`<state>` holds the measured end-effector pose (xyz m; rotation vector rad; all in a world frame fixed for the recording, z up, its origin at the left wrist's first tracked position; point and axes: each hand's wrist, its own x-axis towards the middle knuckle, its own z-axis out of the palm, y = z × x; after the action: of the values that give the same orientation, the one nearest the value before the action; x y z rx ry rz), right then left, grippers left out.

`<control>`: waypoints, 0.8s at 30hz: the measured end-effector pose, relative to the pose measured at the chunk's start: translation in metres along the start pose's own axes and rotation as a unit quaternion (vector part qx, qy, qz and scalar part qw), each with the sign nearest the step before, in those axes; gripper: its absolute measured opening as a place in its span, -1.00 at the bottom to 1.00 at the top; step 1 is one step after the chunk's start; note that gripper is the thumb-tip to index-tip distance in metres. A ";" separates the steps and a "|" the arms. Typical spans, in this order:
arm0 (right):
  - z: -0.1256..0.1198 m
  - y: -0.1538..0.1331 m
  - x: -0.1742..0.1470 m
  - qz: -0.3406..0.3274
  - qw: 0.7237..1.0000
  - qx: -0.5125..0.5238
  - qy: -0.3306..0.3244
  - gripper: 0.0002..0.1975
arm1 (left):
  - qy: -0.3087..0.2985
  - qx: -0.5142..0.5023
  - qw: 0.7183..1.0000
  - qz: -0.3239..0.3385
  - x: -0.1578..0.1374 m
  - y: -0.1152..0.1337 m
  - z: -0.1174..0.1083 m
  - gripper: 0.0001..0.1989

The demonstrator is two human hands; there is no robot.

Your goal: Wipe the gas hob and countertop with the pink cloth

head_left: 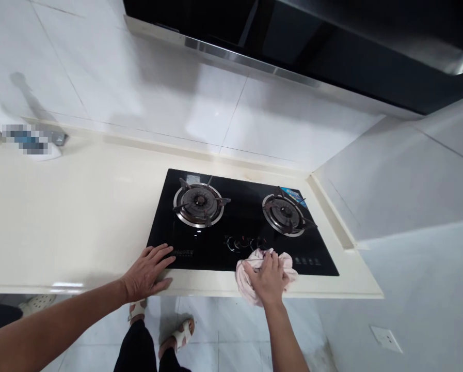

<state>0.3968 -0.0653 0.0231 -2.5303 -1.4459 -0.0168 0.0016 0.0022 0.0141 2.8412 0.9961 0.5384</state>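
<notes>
A black glass gas stove [239, 206] with two burners is set into the cream countertop [80, 217]. My right hand [269, 276] presses a bunched pale pink cloth [249, 289] against the stove's front edge, just below the control knobs [242, 243]. Part of the cloth hangs over the counter's edge. Resting at the stove's front left corner, my left hand [148, 271] has its fingers stretched out and holds nothing. The left burner [200, 202] and the right burner [284, 212] both carry dark pan supports, and no flame shows.
A range hood [254, 41] hangs low over the stove. White wall tiles [169, 98] rise behind it, and another wall [401, 206] closes the right side. A white bottle [49, 151] with a blurred label is at the far left. A wall socket [386, 339] sits low at right.
</notes>
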 end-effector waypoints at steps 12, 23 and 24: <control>0.014 -0.080 -0.068 -0.253 0.920 0.299 -0.005 -0.81 | 0.026 0.025 0.999 0.022 -0.001 -0.006 0.003 -0.47; -0.027 0.038 0.012 -0.057 0.928 0.342 0.134 -0.66 | 0.006 0.007 1.000 -0.004 -0.005 -0.003 0.008 -0.45; -0.025 0.039 0.019 -0.061 0.938 0.319 0.121 -0.62 | 0.005 0.010 1.000 -0.003 -0.005 -0.003 0.009 -0.45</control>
<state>0.4419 -0.0733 0.0424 -1.8438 -1.2497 0.1008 -0.0005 0.0016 0.0042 2.8537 1.0179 0.5456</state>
